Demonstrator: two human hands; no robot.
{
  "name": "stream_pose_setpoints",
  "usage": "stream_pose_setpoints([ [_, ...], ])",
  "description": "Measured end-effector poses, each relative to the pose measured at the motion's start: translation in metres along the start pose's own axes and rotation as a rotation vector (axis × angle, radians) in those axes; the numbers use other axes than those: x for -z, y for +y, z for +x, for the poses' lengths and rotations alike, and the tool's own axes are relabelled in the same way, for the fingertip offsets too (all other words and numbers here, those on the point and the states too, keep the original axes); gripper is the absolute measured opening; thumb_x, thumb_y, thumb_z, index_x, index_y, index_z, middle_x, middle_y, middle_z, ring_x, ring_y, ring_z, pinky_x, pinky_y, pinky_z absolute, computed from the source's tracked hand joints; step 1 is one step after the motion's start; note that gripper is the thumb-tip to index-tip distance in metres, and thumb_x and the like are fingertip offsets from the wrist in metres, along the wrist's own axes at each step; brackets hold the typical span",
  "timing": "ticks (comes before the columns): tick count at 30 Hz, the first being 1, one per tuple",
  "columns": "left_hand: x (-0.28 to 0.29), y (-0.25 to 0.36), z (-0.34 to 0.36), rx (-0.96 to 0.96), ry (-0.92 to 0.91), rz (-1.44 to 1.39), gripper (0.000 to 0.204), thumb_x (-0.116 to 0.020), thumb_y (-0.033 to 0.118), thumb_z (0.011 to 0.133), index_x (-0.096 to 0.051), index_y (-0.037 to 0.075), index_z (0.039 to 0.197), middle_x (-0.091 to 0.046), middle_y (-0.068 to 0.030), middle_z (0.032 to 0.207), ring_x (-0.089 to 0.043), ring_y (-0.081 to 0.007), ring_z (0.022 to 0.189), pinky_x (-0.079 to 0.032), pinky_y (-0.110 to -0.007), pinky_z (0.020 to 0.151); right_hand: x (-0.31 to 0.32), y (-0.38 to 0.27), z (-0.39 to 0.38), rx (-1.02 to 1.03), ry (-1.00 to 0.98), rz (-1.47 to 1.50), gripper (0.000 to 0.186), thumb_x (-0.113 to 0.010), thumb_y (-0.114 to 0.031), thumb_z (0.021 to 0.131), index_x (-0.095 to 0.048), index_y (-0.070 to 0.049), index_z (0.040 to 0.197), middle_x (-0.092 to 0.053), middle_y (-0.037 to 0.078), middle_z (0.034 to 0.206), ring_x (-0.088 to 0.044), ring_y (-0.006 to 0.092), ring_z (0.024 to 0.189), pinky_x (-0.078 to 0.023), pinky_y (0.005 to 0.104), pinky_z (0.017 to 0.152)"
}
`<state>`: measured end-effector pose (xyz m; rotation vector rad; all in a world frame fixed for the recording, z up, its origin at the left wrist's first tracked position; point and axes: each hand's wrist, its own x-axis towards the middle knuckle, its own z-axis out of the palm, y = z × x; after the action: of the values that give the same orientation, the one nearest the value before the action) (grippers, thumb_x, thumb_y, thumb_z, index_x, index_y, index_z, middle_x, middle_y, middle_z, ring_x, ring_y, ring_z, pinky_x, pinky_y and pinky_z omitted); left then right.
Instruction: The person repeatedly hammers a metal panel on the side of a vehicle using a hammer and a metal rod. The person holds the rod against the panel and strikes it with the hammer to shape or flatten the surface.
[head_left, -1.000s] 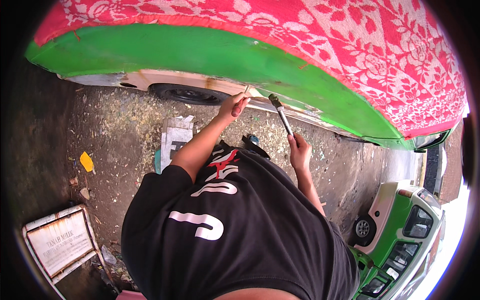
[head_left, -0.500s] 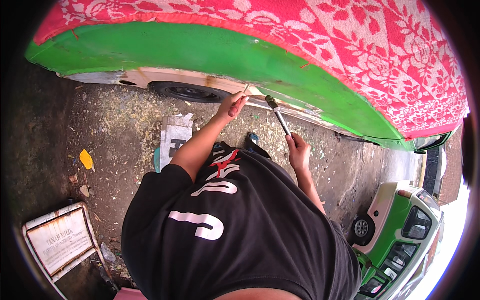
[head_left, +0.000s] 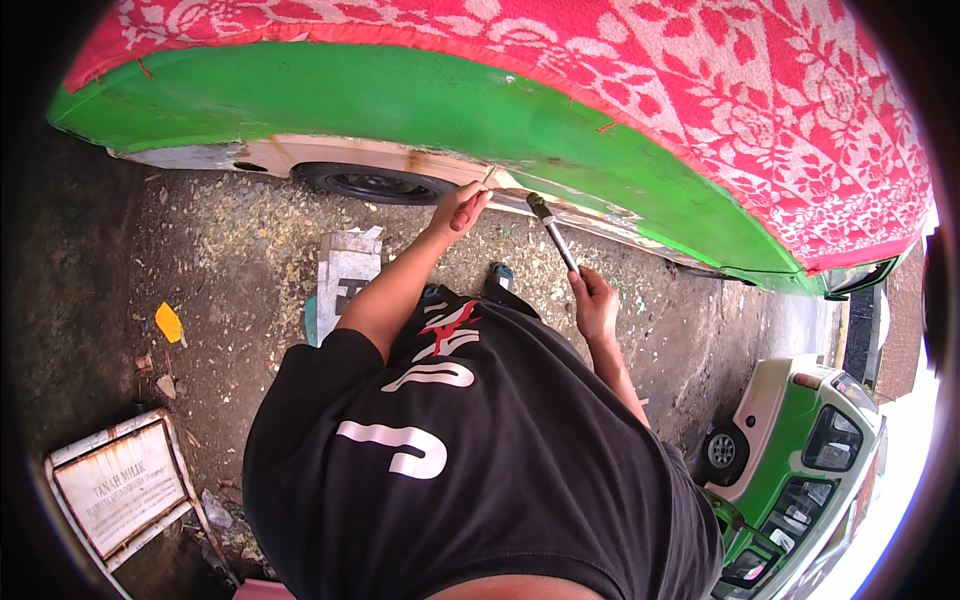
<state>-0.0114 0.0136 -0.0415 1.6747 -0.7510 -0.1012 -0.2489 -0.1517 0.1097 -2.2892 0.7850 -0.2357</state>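
Observation:
My left hand (head_left: 462,203) is closed round the red handle (head_left: 463,214) of a slim tool, a screwdriver or chisel. Its thin metal tip (head_left: 489,174) points at the lower side of a green vehicle (head_left: 400,100); I cannot tell whether it touches. There the panel has pale, rusty and worn patches (head_left: 430,160). To the right, my right hand (head_left: 597,303) grips the lower end of a hammer (head_left: 558,243) with a light shaft and dark head. The hammer head hangs close to the panel, a little apart from the left hand.
A red and white floral cloth (head_left: 720,90) covers the vehicle's top. Its dark wheel (head_left: 378,185) sits left of my hands. Pale flakes and a cardboard piece (head_left: 345,262) lie on the ground. A framed sign (head_left: 120,485) stands lower left; a green and white van (head_left: 800,460) is parked right.
Very little differs. The view has shifted slightly, and both hands keep their holds with the hammer head still near the panel.

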Motion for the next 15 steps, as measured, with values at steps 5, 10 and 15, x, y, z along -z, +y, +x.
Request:
stream_pose_setpoints([
  [5,-0.001,-0.001,0.001,0.01,0.002,0.004,0.017,-0.061,0.02,0.097,-0.058,0.003,0.098,-0.06,-0.0127,0.072,-0.059,-0.025,0.064,-0.047,-0.034,0.062,-0.003,0.007,0.001,0.022,-0.004,-0.007,0.031,-0.071,-0.03,0.091,-0.071,-0.003,0.105,-0.064,0.012,0.066,-0.06,0.0174,0.059,-0.047,0.0328,0.059],
  [10,-0.003,-0.001,-0.001,0.006,0.023,0.016,0.016,-0.06,0.019,0.097,-0.058,0.003,0.098,-0.061,-0.0133,0.073,-0.061,-0.025,0.065,-0.048,-0.034,0.062,-0.002,-0.006,0.001,0.021,-0.049,-0.033,0.031,-0.069,-0.03,0.091,-0.07,-0.003,0.107,-0.066,0.015,0.07,-0.065,0.0232,0.063,-0.049,0.0356,0.061],
  [15,-0.007,-0.024,0.007,0.025,0.003,-0.097,0.016,-0.06,0.017,0.097,-0.059,0.002,0.099,-0.068,-0.0117,0.079,-0.067,-0.0196,0.075,-0.05,-0.033,0.068,0.003,-0.051,0.016,0.282,-0.206,-0.137,0.028,-0.065,-0.026,0.094,-0.067,-0.003,0.109,-0.069,0.018,0.081,-0.067,0.0353,0.071,-0.051,0.0414,0.065],
])
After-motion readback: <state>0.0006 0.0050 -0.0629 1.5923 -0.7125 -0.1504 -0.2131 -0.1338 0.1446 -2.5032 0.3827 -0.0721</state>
